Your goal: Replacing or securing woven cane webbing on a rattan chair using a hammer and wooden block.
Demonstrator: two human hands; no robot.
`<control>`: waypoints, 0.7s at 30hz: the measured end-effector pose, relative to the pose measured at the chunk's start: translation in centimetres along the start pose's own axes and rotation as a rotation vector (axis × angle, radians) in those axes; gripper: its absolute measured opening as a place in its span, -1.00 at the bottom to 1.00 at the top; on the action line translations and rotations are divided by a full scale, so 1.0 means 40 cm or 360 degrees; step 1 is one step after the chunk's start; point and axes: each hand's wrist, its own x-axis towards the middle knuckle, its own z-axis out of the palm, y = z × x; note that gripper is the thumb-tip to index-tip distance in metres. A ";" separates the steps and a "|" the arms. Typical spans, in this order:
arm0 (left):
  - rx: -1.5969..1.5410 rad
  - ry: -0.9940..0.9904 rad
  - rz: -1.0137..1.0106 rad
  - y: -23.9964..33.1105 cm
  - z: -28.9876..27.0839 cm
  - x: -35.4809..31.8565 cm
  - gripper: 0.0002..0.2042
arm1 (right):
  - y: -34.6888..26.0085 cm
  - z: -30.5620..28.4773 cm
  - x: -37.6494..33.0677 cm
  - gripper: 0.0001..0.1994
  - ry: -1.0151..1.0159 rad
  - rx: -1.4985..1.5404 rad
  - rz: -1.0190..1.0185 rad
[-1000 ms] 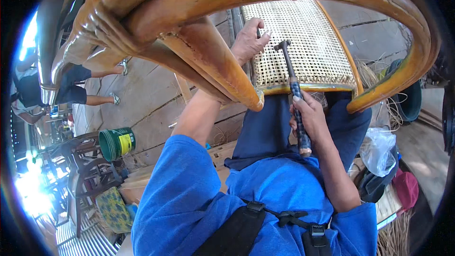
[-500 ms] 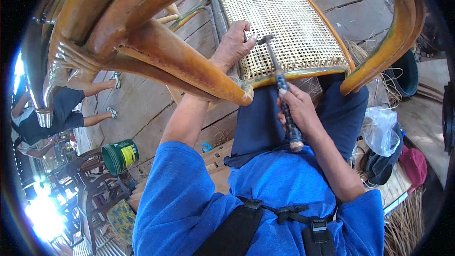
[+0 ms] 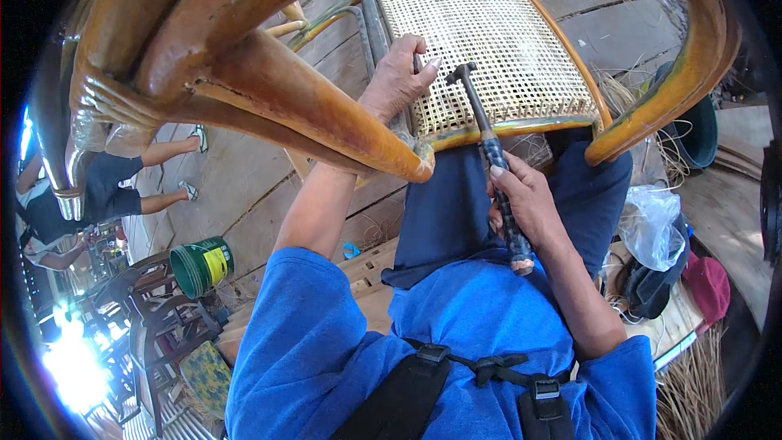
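**Surroundings, head view**

- Plank floor (image 3: 244,195): weathered grey boards, running from 9 to 12 o'clock and again at 1 o'clock.
- Green bucket (image 3: 200,266) with a yellow label, at 8 o'clock, lying on its side on the boards.
- Another person (image 3: 98,195) at 9 o'clock, dark shorts, sandals, legs stretched across the floor.
- Dark chairs (image 3: 155,318) stacked at 8 o'clock; patterned cushion (image 3: 205,375) just below them.
- Clear plastic bag (image 3: 652,224) at 3 o'clock, resting on a dark cloth bundle (image 3: 652,289); maroon cap (image 3: 707,287) just beside it.
- Loose cane strands (image 3: 692,383) at 4 o'clock.
- Dark round tub (image 3: 696,134) at 2 o'clock, partly hidden.
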 end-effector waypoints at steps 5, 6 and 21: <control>0.0044 -0.0078 0.0011 0.013 0.008 0.009 -0.77 | -0.011 0.025 -0.003 -0.83 0.0094 0.0120 0.0014; 0.0004 -0.0095 -0.0020 0.021 0.009 0.010 -0.77 | -0.010 0.020 -0.001 -0.83 0.0093 0.0115 0.0015; -0.0152 -0.0082 -0.0172 0.053 -0.010 -0.024 -0.77 | -0.008 -0.008 -0.028 -0.70 0.0018 -0.0085 0.0064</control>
